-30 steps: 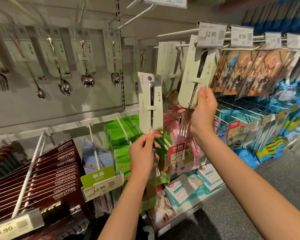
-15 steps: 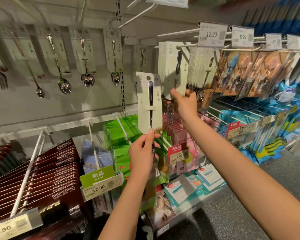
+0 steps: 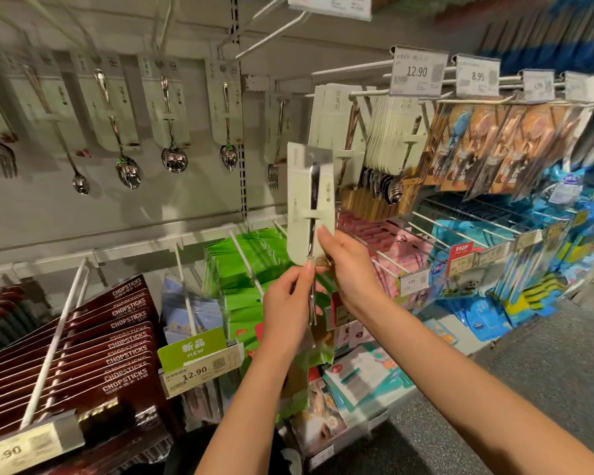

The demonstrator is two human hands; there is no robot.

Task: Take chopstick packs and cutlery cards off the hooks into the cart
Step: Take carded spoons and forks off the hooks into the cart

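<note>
Now both hands are on one cutlery card, off the hook

Your left hand (image 3: 288, 299) pinches the bottom of a pale green cutlery card (image 3: 310, 204), thumb and fingers closed on the lower edge where the steel utensil's stem runs down past the card. Your right hand (image 3: 348, 269) meets it from the right, fingertips curled against the card's lower right edge and front, so the card stands upright between the two hands and clear of any hook.

Up and to the right of your right hand, a thick bunch of matching cards (image 3: 396, 132) hangs on its hook under the 12.90 price tag (image 3: 418, 73). Down and to the left of your left hand, the dark red chopstick packs (image 3: 93, 347) sit stacked on their long white hook (image 3: 54, 341), apparently untouched.

By my reading you are in the middle of the cutlery-card step: one card is freed and in hand, not yet dropped. The cart is not in view, so I cannot tell where it stands; presumably it is below you. The next move calls for settling the card into one hand, lowering it into the cart, and then reaching for more cards or the chopstick packs. Mind the loose utensil end below your left hand; it could snag on the green packets (image 3: 254, 269) behind it.
</note>
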